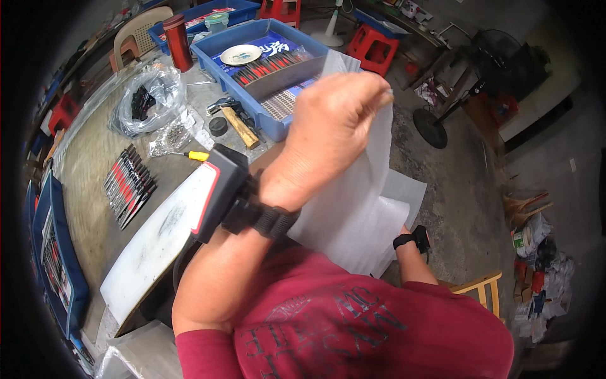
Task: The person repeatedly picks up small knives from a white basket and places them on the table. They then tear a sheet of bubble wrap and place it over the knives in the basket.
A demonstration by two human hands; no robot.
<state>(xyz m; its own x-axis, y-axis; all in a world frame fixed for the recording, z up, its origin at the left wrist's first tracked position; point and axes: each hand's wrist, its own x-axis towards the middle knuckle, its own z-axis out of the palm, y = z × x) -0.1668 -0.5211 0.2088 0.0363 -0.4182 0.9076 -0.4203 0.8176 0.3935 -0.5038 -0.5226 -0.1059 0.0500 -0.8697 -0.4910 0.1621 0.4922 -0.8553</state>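
Observation:
My left hand is raised in the middle of the view, its fingers closed on the upper part of a thin, translucent white sheet. The sheet hangs from it in soft folds, down in front of my maroon shirt. A black device with a red-and-white edge is strapped to my left wrist. Lower at the right, my right hand is at the sheet's lower edge; the sheet covers its fingers, so I cannot see their grip. A strap with a small black device circles that wrist.
Beyond my left hand, a blue tray holds red-and-black slim tools and a dish. Left are a wooden-handled hammer, a yellow-handled tool, a row of slim tools and a white board. A black fan stands right.

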